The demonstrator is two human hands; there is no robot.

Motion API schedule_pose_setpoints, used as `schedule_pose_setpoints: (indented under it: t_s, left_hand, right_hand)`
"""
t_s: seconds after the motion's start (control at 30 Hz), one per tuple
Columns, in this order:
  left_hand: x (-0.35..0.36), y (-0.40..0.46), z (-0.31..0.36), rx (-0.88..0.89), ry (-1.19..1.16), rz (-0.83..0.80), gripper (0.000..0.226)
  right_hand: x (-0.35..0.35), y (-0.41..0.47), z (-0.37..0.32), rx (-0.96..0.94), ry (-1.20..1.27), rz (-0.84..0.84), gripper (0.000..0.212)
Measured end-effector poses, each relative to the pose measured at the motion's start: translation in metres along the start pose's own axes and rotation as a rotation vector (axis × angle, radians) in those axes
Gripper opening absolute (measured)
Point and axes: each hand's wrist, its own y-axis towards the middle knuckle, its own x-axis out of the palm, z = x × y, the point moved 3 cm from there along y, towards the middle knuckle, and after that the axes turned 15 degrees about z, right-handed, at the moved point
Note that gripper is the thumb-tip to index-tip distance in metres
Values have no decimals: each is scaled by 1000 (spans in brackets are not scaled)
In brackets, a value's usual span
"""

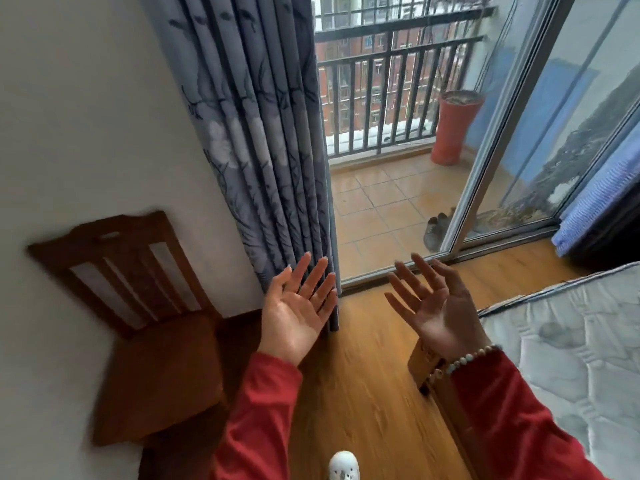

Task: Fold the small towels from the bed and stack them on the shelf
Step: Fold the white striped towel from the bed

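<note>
Both hands are raised in front of me, palms up, over the wooden floor. My left hand [298, 310] has its fingers straight and holds nothing; it is in front of the grey curtain. My right hand [433, 306], with a bead bracelet at the wrist, has its fingers spread and is also empty. The bed [568, 341] shows at the right as a bare quilted white mattress with a wooden frame corner below my right wrist. No towels and no shelf are in view.
A brown wooden chair [149, 323] stands against the white wall at the left. A grey flowered curtain [256, 133] hangs beside an open sliding glass door [512, 133] to a tiled balcony with a red pot [453, 129] and shoes [438, 230]. A white shoe [343, 467] is at the bottom.
</note>
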Motion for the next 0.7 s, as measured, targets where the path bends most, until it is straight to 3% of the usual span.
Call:
schedule_pose_setpoints:
  t_s: [0.37, 0.7]
  left_hand:
    - [83, 172, 34, -96, 73, -85, 35]
    - [235, 337, 33, -173, 153, -152, 37]
  right_hand:
    - [42, 137, -73, -98, 109, 136, 26]
    - [78, 283, -194, -174, 211, 162, 25]
